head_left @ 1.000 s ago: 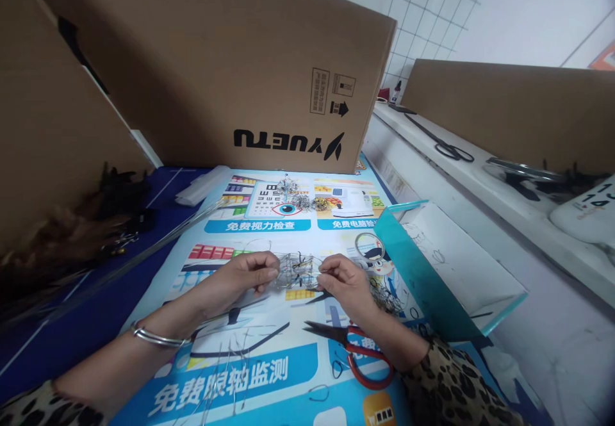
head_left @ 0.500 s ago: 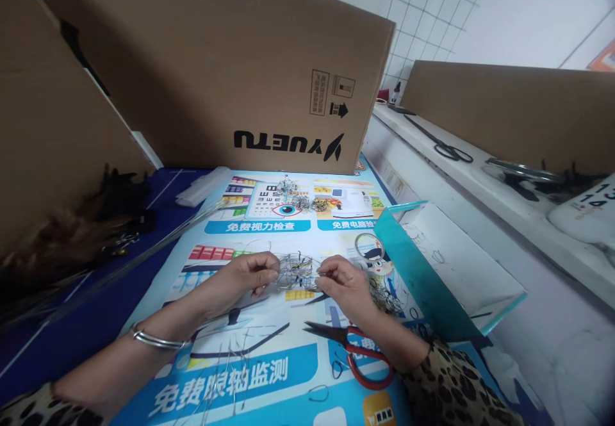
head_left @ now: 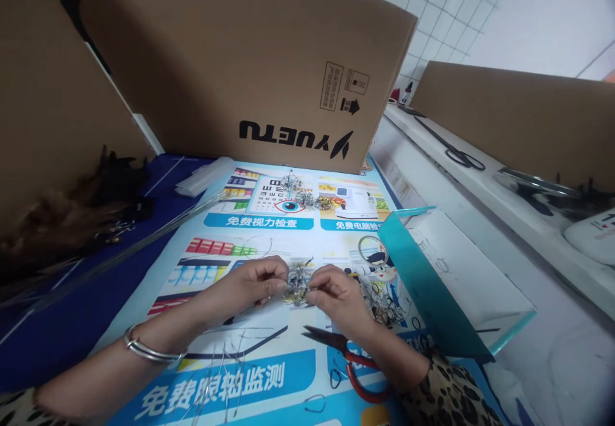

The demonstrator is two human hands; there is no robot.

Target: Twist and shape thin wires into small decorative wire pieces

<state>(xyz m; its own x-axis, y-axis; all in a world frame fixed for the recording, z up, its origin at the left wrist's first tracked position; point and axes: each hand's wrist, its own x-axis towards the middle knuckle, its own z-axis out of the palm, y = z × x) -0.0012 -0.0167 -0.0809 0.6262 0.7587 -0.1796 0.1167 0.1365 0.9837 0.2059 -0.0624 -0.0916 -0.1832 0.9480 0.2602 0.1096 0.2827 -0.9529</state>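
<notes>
Between my two hands is a small tangled wire piece [head_left: 298, 280], silvery with dark and yellowish bits. My left hand [head_left: 262, 283] pinches its left side, and a bracelet circles that wrist. My right hand [head_left: 334, 294] pinches the right side with thumb and forefinger. Red-handled scissors [head_left: 353, 362] lie beneath my right forearm, blades partly apart and pointing left. Close to the right wrist lies a heap of wire bits [head_left: 385, 304]. Several thin wire stems [head_left: 225, 368] are spread on the printed sheet near my left forearm. What exactly the wire piece is, I cannot tell.
Similar wire clusters [head_left: 305, 196] sit farther back. A wire coil [head_left: 373, 250] lies beside a teal-edged open box [head_left: 432, 285] at right. A large cardboard box [head_left: 230, 61] stands behind. Long wires [head_left: 139, 250] and dark brown material [head_left: 72, 221] are at left. Black scissors [head_left: 464, 157] rest on the ledge.
My hands have come closer together, and the wire piece between them looks narrower and more bunched. The view has shifted slightly.
</notes>
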